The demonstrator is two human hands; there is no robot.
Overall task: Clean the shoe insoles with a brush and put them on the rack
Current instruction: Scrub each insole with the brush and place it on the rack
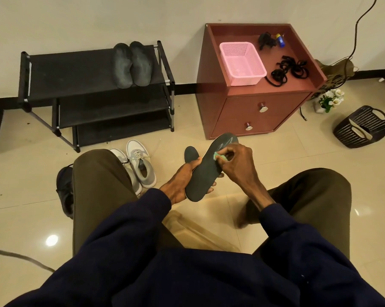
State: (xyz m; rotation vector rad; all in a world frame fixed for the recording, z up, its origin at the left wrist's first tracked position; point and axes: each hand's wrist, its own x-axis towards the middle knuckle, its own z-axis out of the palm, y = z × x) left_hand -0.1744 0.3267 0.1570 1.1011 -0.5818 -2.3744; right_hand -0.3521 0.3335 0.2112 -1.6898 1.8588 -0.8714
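Note:
My left hand [180, 183] grips a dark grey insole [206, 173] by its heel end, tilted up over the floor between my knees. My right hand [236, 165] pinches a small green brush [219, 156] and presses it on the insole's upper half. A second dark insole [191, 154] shows behind the first, near my left fingers; whether my left hand holds it I cannot tell. Two dark insoles [132, 64] lie side by side on the top shelf of the black shoe rack [76, 69] at the back left.
A pair of grey-white sneakers [136, 165] stands on the floor left of my hands, a black shoe [64, 189] beside my left knee. A red-brown cabinet [253, 111] carries a pink basket [242, 63] and black laces [287, 70]. A black basket [362, 127] lies far right.

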